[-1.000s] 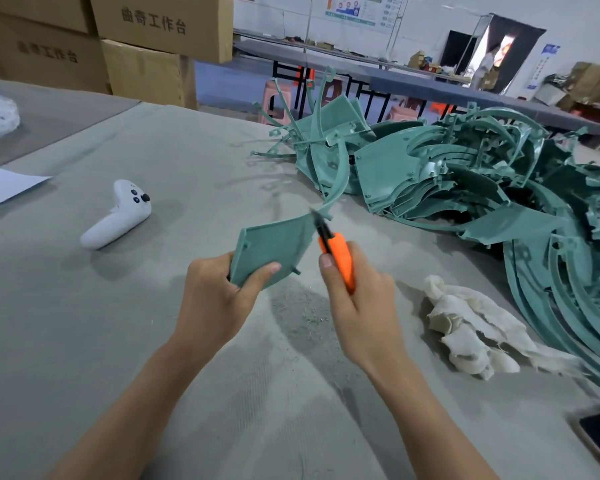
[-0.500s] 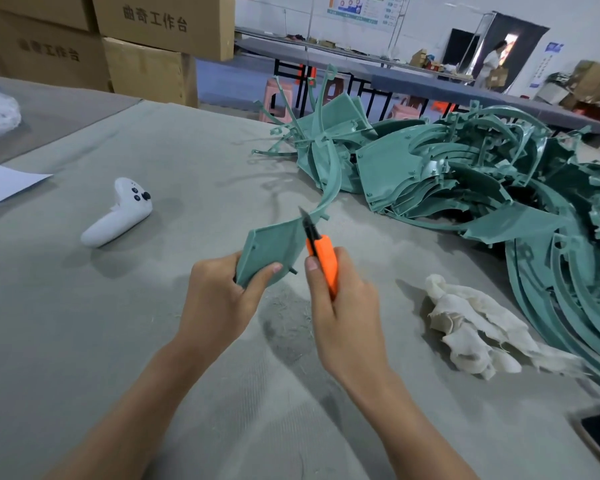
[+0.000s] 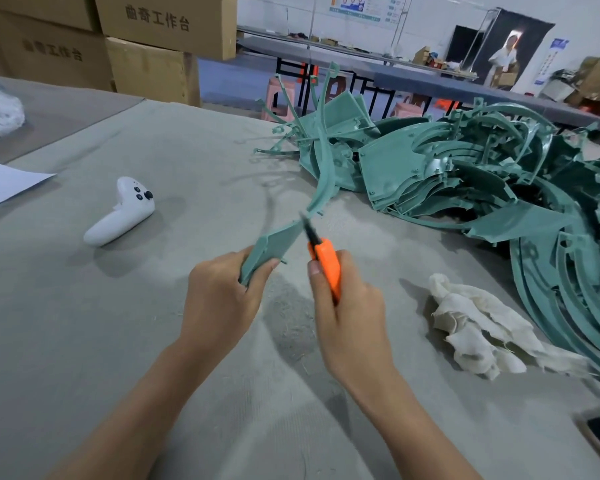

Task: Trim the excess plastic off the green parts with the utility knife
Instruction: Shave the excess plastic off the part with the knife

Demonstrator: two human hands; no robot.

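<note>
One green part (image 3: 274,245) is held up above the grey table (image 3: 153,341), near the middle of the view. It is gripped at its near end by the left hand (image 3: 222,292), with the thumb pressed on the top face and the other fingers curled under it. An orange utility knife (image 3: 326,265) is gripped in the right hand (image 3: 347,306). The fingers are wrapped round the handle and the thumb is laid along its side. The dark blade is pushed out, and its tip is set at the far corner of the part, where a long curved green strip (image 3: 326,174) seems to be joined on. This strip is judged to be the extra plastic and it is not yet cut off, so this part is only partly done. Small shavings (image 3: 288,317) are seen on the table under the hands, so some cutting is thought to be done. A big pile of green parts (image 3: 465,174) is heaped on the right, well apart from the hands. It cannot be told which of them are trimmed, but most of the job is thought to be left.
</note>
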